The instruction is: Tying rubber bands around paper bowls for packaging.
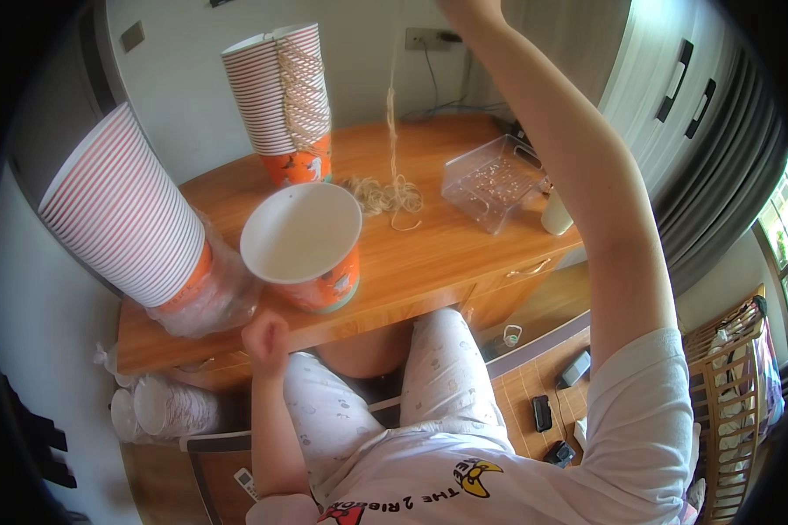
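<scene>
The raised right hand (468, 9), mostly out of frame, apparently pulled the thin beige string (392, 131) upward; its fingers' grip could not be told. The left hand (265, 337) was fisted beside the white-and-orange paper cup (305, 249) on the wooden surface (446, 254).

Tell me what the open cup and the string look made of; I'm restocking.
The cup looks like coated paper: matte white inside, printed orange outside, thin rolled rim. The string looks like pale, coarse natural twine, perhaps jute or cotton; its fibre is too fine to tell.
</scene>
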Demonstrator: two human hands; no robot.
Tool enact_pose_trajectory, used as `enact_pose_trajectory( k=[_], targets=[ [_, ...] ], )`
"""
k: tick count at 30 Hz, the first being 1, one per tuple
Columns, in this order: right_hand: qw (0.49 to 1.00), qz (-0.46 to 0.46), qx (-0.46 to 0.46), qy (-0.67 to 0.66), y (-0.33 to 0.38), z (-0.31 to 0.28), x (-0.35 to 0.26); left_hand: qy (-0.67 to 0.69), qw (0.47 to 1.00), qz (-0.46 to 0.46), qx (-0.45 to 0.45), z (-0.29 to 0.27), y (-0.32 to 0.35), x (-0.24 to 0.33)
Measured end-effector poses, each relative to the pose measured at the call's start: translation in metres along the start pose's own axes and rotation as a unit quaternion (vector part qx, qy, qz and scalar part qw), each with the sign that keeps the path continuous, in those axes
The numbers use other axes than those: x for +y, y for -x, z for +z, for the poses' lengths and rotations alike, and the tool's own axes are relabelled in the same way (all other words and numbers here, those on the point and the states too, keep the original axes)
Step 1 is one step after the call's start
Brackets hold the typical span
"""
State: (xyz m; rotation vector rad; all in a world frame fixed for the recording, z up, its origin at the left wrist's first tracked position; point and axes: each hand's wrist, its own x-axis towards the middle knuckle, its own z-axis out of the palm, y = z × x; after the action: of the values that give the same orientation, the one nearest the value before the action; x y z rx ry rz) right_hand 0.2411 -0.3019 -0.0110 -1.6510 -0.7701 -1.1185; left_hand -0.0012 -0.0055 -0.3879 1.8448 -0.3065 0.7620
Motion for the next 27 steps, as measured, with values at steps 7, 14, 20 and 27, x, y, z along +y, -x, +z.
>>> enact_pose_trajectory(
  k=[7, 14, 20, 27],
  targets=[
    [0.979, 0.175, -0.105, 0.014, 0.01, 0.006, -0.02, -0.041, 0.891, 0.445, 0.086, 0.041, 0.004, 0.087],
    [0.818, 0.417, -0.251, -0.306, 0.015, -0.005, -0.012, 0.005, 0.941, 0.338, -0.02, 0.119, -0.018, 0.126],
    [0.792, 0.397, -0.332, -0.324, 0.075, -0.04, -0.033, 0.042, 0.994, 0.041, 0.089, 0.202, -0.081, 0.118],
    [0.789, 0.394, -0.272, -0.385, 0.143, -0.14, -0.094, -0.028, 0.999, 0.02, -0.014, 0.244, -0.116, 0.08]
  ],
)
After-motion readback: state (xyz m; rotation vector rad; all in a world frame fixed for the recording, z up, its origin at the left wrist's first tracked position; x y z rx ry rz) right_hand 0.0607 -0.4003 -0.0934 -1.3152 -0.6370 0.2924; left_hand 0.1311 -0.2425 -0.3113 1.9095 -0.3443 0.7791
